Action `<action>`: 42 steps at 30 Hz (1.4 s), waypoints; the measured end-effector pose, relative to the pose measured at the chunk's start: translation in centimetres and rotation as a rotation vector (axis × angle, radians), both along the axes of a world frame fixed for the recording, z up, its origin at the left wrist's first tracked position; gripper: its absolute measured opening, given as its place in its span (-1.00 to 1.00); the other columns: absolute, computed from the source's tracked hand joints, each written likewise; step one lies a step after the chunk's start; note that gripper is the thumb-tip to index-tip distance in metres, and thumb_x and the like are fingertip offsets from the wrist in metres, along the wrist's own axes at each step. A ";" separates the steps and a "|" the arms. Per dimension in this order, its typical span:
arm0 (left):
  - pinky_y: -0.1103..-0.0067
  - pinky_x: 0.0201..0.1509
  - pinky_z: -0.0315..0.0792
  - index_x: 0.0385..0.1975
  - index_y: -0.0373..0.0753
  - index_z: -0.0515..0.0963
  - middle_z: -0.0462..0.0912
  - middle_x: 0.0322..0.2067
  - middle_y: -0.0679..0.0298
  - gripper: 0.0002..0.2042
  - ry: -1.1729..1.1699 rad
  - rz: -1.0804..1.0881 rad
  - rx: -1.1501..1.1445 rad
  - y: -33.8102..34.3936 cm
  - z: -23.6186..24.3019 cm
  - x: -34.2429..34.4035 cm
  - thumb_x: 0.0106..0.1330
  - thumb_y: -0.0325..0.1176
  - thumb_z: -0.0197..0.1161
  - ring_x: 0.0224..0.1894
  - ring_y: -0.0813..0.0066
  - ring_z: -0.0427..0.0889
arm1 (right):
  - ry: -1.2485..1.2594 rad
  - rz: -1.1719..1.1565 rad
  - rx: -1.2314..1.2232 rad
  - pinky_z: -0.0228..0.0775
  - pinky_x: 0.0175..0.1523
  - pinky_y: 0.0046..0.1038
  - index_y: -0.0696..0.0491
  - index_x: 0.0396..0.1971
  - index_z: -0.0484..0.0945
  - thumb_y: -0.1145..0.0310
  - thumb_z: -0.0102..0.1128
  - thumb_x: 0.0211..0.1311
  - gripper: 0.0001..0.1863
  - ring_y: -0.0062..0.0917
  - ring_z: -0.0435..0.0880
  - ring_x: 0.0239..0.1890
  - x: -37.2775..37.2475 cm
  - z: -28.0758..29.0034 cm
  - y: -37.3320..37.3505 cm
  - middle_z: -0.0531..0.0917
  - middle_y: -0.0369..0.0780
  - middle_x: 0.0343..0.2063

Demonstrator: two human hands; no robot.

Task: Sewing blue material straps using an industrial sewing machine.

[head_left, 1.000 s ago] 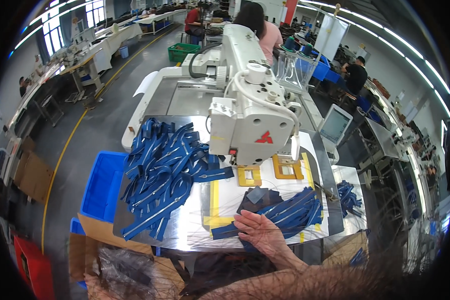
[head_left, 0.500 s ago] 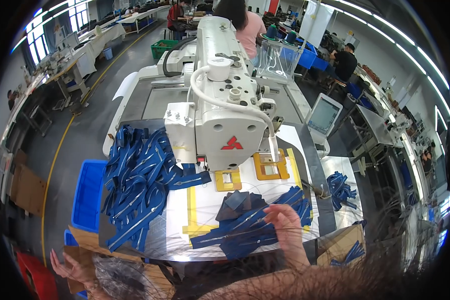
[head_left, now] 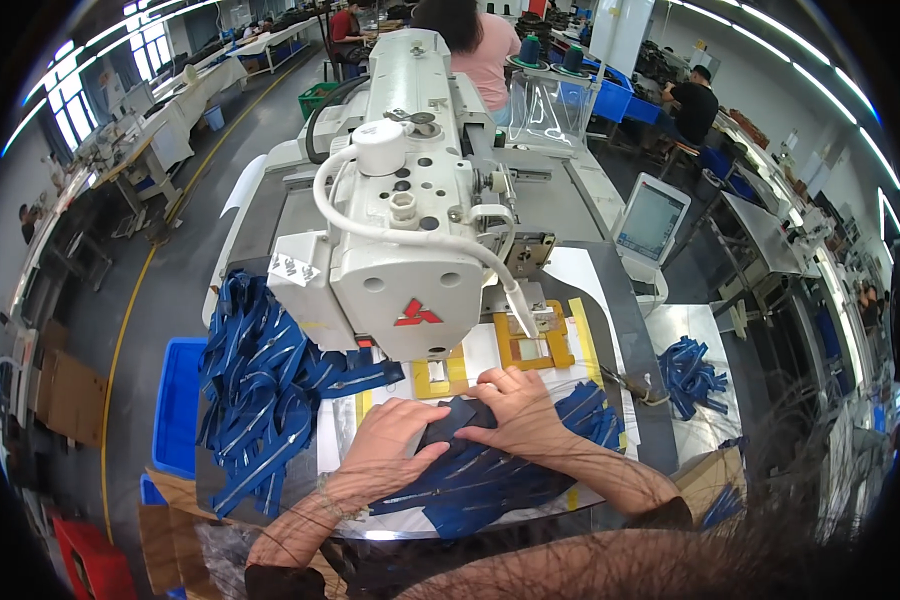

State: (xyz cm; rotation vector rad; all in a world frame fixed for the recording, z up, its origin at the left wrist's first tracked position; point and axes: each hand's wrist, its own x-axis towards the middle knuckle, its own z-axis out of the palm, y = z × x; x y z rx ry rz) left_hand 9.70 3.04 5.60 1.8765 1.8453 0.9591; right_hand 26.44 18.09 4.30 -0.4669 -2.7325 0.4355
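My left hand [head_left: 395, 450] and my right hand [head_left: 500, 410] curl round opposite sides of dark fabric pieces [head_left: 445, 425] below the white sewing-machine head [head_left: 390, 280]. They lie over blue zippers [head_left: 490, 485] spread on a white, yellow-taped board [head_left: 332, 445]. A large heap of blue zippers [head_left: 260, 380] sits left of my left hand. Two yellow frames [head_left: 440, 370] [head_left: 520, 350] lie just beyond my fingers. My fingertips partly hide the pieces.
A blue bin [head_left: 178, 405] stands at the left, cardboard boxes [head_left: 720, 480] at the lower right. A screen [head_left: 650, 225] and a smaller zipper bunch [head_left: 690, 375] are on the right. Co-workers [head_left: 480, 65] [head_left: 690, 110] sit beyond the machine.
My left hand has risen from the lower-left edge onto the dark pieces. My right hand has moved forward from the zippers onto them and closed. The view has shifted slightly.
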 end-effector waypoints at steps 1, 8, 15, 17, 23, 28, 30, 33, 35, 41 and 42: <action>0.39 0.06 0.30 -0.08 -0.15 0.52 0.54 -0.14 0.27 -0.64 0.004 -0.002 0.019 0.4 -0.4 -0.1 0.09 -0.28 0.31 -0.04 0.23 0.46 | -0.053 0.010 0.014 0.19 -0.12 -0.40 -0.03 -0.28 0.59 0.02 0.40 -0.16 -0.54 -0.45 0.47 -0.18 -0.5 -0.3 0.2 0.51 -0.29 -0.26; 0.55 -0.02 0.42 0.13 -0.21 0.39 0.53 -0.07 0.23 -0.59 -0.872 -0.011 -0.278 1.1 -2.4 -1.8 0.26 -0.37 0.17 -0.12 0.47 0.55 | 0.115 0.077 -0.223 0.22 -0.15 -0.42 -0.02 -0.48 0.55 0.23 0.47 -0.20 -0.71 -0.49 0.47 -0.23 -1.4 -1.8 1.1 0.52 -0.32 -0.29; 0.65 -0.24 0.55 0.18 -0.32 0.29 0.45 0.02 0.15 -0.55 -1.220 0.006 -0.211 1.2 -3.6 -2.4 0.28 -0.47 0.12 -0.15 0.45 0.61 | 0.159 0.058 -0.990 0.19 -0.50 -0.62 0.09 -0.51 0.53 0.47 0.36 -0.05 -0.85 -0.68 0.38 -0.61 -1.6 -1.2 1.7 0.50 -0.29 -0.45; 0.65 -0.27 0.56 0.18 -0.32 0.29 0.44 0.03 0.16 -0.54 -1.233 0.049 -0.183 1.1 -3.5 -2.4 0.25 -0.49 0.14 -0.16 0.45 0.61 | 0.235 0.048 -0.913 0.12 -0.54 -0.69 0.11 -0.50 0.54 0.50 0.33 -0.02 -0.88 -0.77 0.31 -0.67 -1.6 -0.6 1.3 0.48 -0.32 -0.47; 0.65 -0.23 0.56 -0.01 -0.35 0.44 0.48 0.00 0.16 -0.65 -1.090 0.074 -0.114 0.6 -3.3 -1.8 0.17 -0.58 0.21 -0.18 0.44 0.63 | 0.376 0.095 -0.545 0.19 -0.54 -0.59 0.12 -0.49 0.57 0.50 0.35 -0.06 -0.87 -0.60 0.40 -0.67 -1.2 -0.7 -0.3 0.48 -0.30 -0.62; 0.68 -0.03 0.50 0.02 -0.23 0.47 0.54 -0.03 0.18 -0.65 -0.383 -0.123 0.153 -0.2 -3.2 -1.3 0.20 -0.54 0.22 -0.08 0.42 0.58 | 0.440 0.401 -0.214 0.26 -0.49 -0.56 0.02 -0.29 0.58 0.47 0.38 -0.09 -0.72 -0.55 0.46 -0.60 -0.9 -1.5 -0.2 0.54 -0.33 -0.53; 0.60 -0.11 0.54 -0.15 -0.26 0.54 0.59 -0.12 0.15 -0.70 -0.515 -0.068 0.079 -0.3 -2.9 -1.1 0.08 -0.55 0.28 -0.14 0.36 0.62 | 0.402 0.342 -0.516 0.26 -0.48 -0.57 0.03 -0.20 0.52 0.46 0.38 -0.06 -0.64 -0.61 0.46 -0.58 -0.4 -1.3 -0.4 0.54 -0.31 -0.47; 0.51 -0.21 0.59 -0.31 -0.27 0.62 0.64 -0.21 0.10 -0.76 -0.339 -0.063 0.117 -0.4 -2.5 -1.1 -0.05 -0.55 0.35 -0.22 0.30 0.66 | 0.338 0.207 -1.072 0.26 -0.46 -0.62 0.07 -0.09 0.45 0.45 0.31 0.05 -0.61 -0.71 0.45 -0.53 -0.8 -1.3 -0.3 0.52 -0.32 -0.39; 0.50 -0.23 0.60 -0.31 -0.25 0.62 0.63 -0.21 0.10 -0.76 -0.005 -0.112 0.205 -0.3 -2.4 -1.3 -0.04 -0.54 0.36 -0.23 0.30 0.67 | 0.290 0.049 -1.574 0.23 -0.45 -0.70 0.12 -0.07 0.41 0.43 0.19 0.21 -0.70 -0.79 0.42 -0.50 -1.4 -1.4 0.1 0.51 -0.34 -0.34; 0.61 -0.14 0.51 0.10 -0.16 0.38 0.54 -0.14 0.18 -0.61 -0.084 -0.225 0.260 -0.1 -3.3 -1.9 0.27 -0.32 0.20 -0.22 0.36 0.61 | 0.124 0.077 -1.617 0.25 -0.40 -0.75 0.16 -0.32 0.49 0.46 0.16 0.23 -0.90 -0.81 0.44 -0.50 -1.7 -2.0 0.4 0.53 -0.39 -0.46; 0.56 -0.11 0.52 0.12 -0.17 0.36 0.50 -0.10 0.13 -0.58 -0.033 -0.214 0.227 -0.2 -3.5 -1.9 0.26 -0.35 0.21 -0.17 0.32 0.59 | 0.151 0.033 -1.676 0.27 -0.37 -0.74 0.15 -0.34 0.50 0.49 0.17 0.22 -0.93 -0.80 0.45 -0.49 -1.7 -2.0 0.3 0.54 -0.40 -0.47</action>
